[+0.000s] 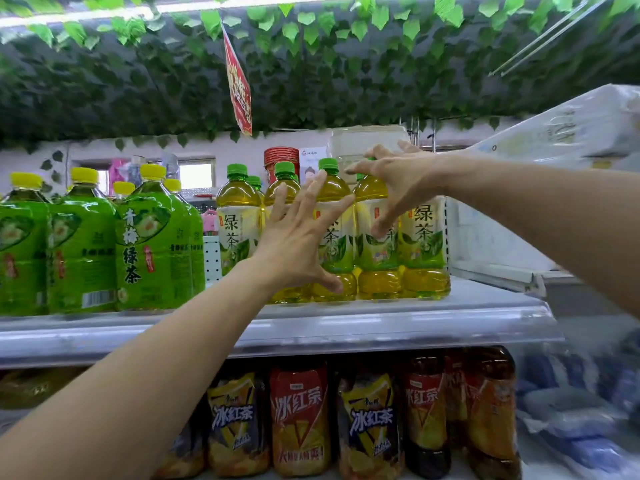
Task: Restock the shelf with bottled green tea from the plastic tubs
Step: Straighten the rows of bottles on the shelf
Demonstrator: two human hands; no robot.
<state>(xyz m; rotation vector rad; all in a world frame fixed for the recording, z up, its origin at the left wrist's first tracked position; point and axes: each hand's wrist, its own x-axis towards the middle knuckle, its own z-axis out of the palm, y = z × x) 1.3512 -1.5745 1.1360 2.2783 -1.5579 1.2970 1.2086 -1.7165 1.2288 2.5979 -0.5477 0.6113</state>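
Note:
Several green tea bottles (424, 244) with green caps and pale labels stand in a row on the upper shelf (381, 327). My left hand (298, 233) is spread flat, its straight fingers against the fronts of the middle bottles. My right hand (394, 181) reaches in from the right with fingers splayed over the neck and shoulder of a bottle near the right end, its thumb pointing down over the label. Neither hand closes round a bottle. No plastic tub is in view.
Large green-wrapped tea bottles (145, 244) with yellow caps fill the shelf's left part. Iced black tea bottles (299, 417) stand on the shelf below. Fake leaves and a red sign (238, 84) hang overhead. A white panel (491, 237) bounds the shelf on the right.

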